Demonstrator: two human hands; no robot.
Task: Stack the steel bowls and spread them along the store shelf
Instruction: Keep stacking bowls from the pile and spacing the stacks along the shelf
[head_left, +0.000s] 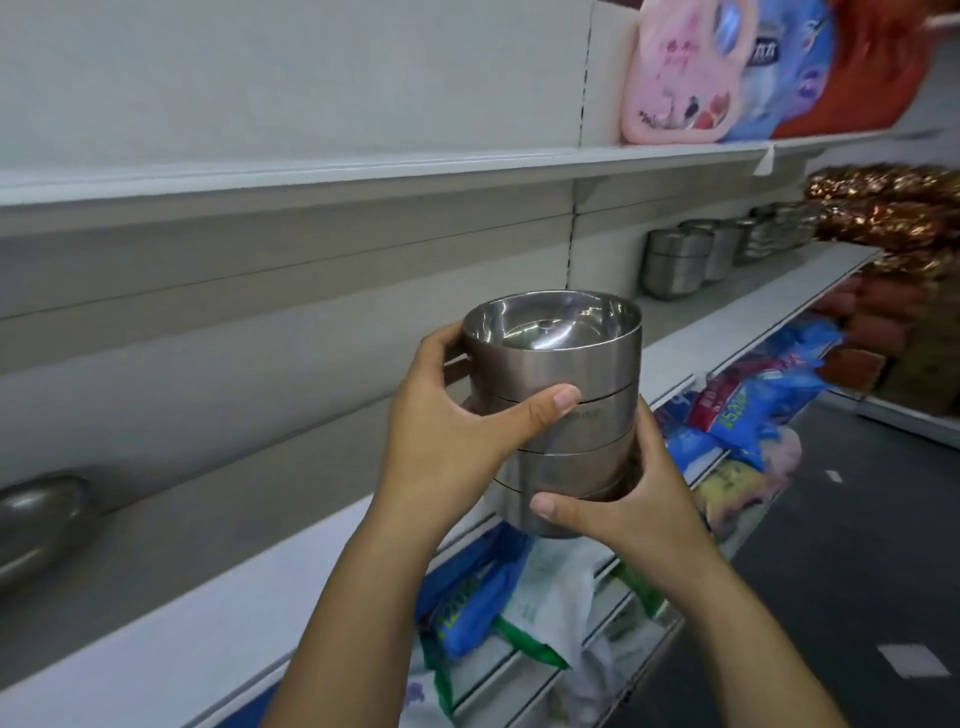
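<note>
The person is holding a stack of steel bowls (571, 364), 4 by the look of it, just above the front edge of the white shelf (249, 597). The left hand (447, 431) is wrapping round the top part, with its thumb lying across the front. The right hand (639, 499) is curling round the bottom part, with its thumb pressing low on the front. More bowl stacks (675, 265) are standing far along the shelf. To do this well, I think the hands should be keeping the stack straight up and lowering it flat onto the shelf, well apart from those stacks. Then they should be letting go slowly so no bowl is sliding.
</note>
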